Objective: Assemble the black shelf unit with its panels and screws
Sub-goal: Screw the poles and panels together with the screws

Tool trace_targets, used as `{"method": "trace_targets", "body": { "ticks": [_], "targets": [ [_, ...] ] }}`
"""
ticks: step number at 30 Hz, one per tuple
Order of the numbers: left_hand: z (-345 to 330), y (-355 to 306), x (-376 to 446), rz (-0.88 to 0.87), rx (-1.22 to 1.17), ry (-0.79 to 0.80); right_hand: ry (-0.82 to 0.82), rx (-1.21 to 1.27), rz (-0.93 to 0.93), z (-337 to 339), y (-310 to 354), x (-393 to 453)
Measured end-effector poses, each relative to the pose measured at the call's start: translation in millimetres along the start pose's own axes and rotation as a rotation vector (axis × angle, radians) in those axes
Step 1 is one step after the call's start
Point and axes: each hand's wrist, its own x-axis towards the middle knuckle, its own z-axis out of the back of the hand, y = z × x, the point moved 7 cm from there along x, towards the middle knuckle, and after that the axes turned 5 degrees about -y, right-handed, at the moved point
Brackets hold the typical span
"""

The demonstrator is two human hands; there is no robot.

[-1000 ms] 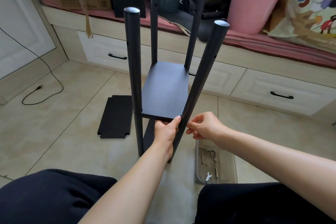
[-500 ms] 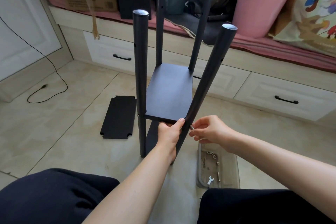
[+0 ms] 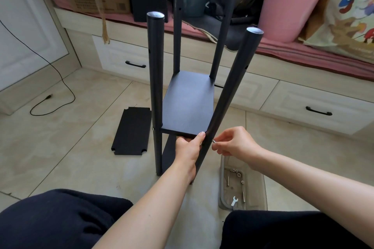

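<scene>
The shelf unit (image 3: 188, 95) stands on the floor with four poles up and one panel (image 3: 188, 103) fitted between them; a spare panel (image 3: 132, 130) lies flat to its left, so more levels seem left to do. The left hand (image 3: 188, 145) grips the panel's near edge by the near right pole (image 3: 226, 97). The right hand (image 3: 232, 141) pinches a screw (image 3: 214, 141) against that pole. More screws wait in the tray (image 3: 222, 194) below it.

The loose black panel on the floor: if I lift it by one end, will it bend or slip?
The panel looks flat and rigid, so probably no sag. Its matte face should grip well. The notched corners may chip if dropped.
</scene>
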Motion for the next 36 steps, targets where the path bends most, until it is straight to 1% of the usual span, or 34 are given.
{"method": "trace_targets", "body": {
  "ticks": [5,10,19,27,31,36],
  "targets": [
    [-1,0,-1,-0.002,-0.017,0.012,-0.02,-0.083,0.075,-2,4,-2],
    [-2,0,0,-0.005,-0.031,0.019,-0.007,-0.137,0.122,-3,7,-2],
    [-3,0,-2,0.013,-0.041,0.039,0.07,-0.159,0.087,-4,8,1],
    [-6,-3,-8,0.035,-0.093,0.042,-0.001,-0.315,0.256,-3,15,-2],
    [-6,-4,-10,0.039,-0.092,0.041,-0.021,-0.378,0.265,0,15,0],
    [-6,-5,-11,0.041,-0.09,0.037,-0.037,-0.349,0.262,0,18,-1]
  ]
}}
